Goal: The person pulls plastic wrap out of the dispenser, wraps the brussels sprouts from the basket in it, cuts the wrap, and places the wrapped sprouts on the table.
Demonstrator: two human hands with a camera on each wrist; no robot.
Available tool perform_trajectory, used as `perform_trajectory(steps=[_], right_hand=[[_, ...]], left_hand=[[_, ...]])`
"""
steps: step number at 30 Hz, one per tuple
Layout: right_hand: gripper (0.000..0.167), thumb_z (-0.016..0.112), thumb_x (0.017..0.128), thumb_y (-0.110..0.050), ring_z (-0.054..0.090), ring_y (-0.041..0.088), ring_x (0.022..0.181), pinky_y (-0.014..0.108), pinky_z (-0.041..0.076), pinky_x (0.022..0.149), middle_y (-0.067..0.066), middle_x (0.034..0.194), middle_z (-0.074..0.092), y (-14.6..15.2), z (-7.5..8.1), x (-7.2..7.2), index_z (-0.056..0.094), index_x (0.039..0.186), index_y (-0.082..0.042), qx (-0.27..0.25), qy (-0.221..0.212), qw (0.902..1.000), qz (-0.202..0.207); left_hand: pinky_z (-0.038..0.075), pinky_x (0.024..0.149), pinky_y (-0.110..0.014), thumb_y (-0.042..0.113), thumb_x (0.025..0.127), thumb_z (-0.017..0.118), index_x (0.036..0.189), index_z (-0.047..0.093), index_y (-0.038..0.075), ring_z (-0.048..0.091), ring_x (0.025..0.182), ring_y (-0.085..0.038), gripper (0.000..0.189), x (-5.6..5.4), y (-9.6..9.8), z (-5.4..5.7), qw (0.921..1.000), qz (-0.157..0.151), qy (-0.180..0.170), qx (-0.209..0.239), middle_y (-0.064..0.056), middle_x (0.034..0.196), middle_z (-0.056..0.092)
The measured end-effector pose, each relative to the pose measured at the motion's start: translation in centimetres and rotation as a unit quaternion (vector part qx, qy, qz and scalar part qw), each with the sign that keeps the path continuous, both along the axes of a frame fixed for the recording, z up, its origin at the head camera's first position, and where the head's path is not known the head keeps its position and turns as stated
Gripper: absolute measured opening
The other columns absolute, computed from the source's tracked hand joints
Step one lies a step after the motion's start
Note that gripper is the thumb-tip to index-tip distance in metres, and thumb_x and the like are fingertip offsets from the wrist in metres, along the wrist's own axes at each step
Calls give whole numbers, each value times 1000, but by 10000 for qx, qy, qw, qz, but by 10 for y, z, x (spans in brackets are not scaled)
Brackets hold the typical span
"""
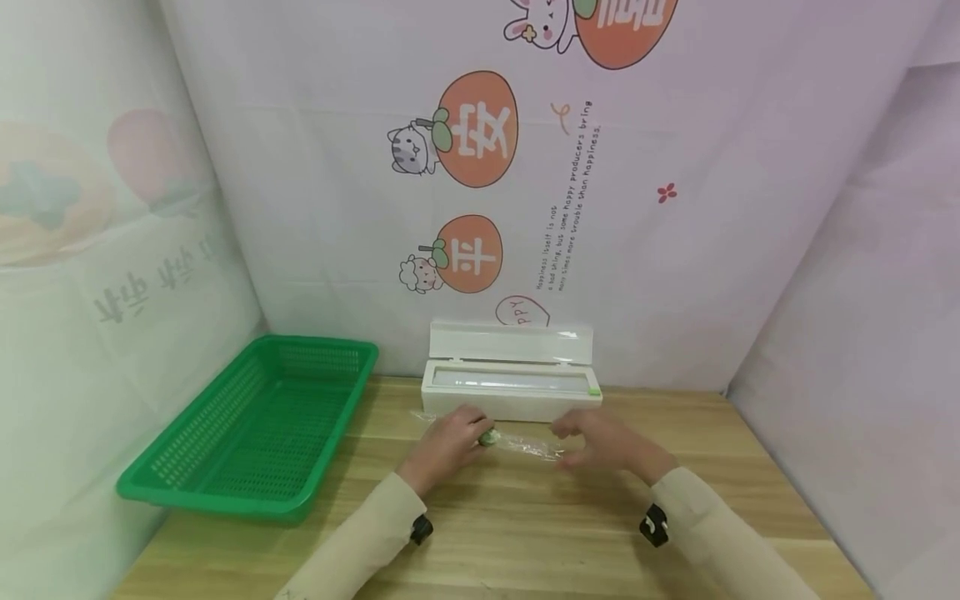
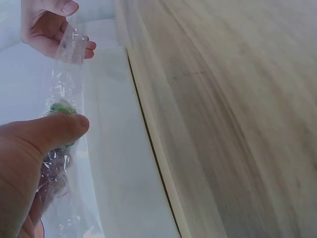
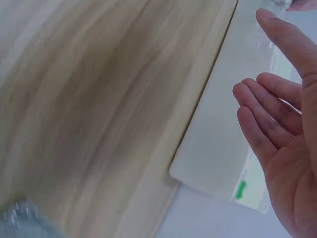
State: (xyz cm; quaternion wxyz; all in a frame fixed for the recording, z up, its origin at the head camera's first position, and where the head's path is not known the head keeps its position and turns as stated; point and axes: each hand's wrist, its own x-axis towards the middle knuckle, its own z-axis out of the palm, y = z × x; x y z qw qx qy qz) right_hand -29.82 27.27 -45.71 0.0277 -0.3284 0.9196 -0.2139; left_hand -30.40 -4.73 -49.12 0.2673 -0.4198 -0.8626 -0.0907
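My left hand [image 1: 450, 442] grips a small green bundle [image 1: 489, 437] wrapped in clear plastic film. In the left wrist view the thumb lies across the green bundle [image 2: 63, 106], and most of it is hidden by the hand. A loose, crinkled tail of film [image 1: 528, 447] runs from it toward my right hand [image 1: 603, 443]. That hand has its fingers spread and relaxed beside the tail's end; in the right wrist view the palm [image 3: 292, 173] holds nothing. Just behind both hands stands a white cling film dispenser [image 1: 510, 406], its lid [image 1: 512, 342] raised.
A green plastic basket [image 1: 296, 487] with mesh sides stands at the left of the wooden table [image 1: 540, 533]. Printed white cloth [image 1: 660, 275] walls in the back and sides. A small green tab [image 1: 594, 392] marks the dispenser's right end.
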Motion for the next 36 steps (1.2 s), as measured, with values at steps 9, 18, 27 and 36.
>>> perform_trajectory(steps=[9, 18, 27, 36], right_hand=[[44, 83, 91, -36, 75, 16, 98, 38, 64, 89, 4, 111, 79, -14, -11, 5, 74, 121, -5, -414, -151, 9990, -97], [18, 81, 94, -28, 71, 2, 84, 21, 61, 77, -6, 95, 79, -19, -5, 1, 78, 106, -14, -923, -136, 9953, -257], [32, 73, 99, -44, 73, 14, 99, 36, 63, 91, -3, 107, 79, -14, -5, 3, 78, 115, -16, -1169, -632, 9874, -861], [54, 57, 109, -41, 77, 39, 107, 50, 61, 100, 22, 119, 77, -18, -9, 6, 67, 130, 8, -2329, -2290, 9356, -1344]], left_hand=[[62, 88, -24, 18, 85, 90, 113, 78, 10, 70, 103, -14, 32, 5, -2, -1, 9998, -20, 114, 148, -1, 110, 74], [62, 87, -25, 17, 84, 91, 111, 78, 10, 70, 102, -14, 31, 2, -7, -1, 9994, 144, 53, 307, 0, 108, 74], [62, 86, -27, 15, 81, 93, 110, 77, 10, 69, 100, -15, 33, 1, -10, -4, 9987, 175, 123, 459, -1, 105, 73], [62, 86, -26, 14, 78, 95, 110, 78, 10, 69, 99, -14, 37, 0, -9, -6, 9978, 223, 293, 544, 0, 104, 73]])
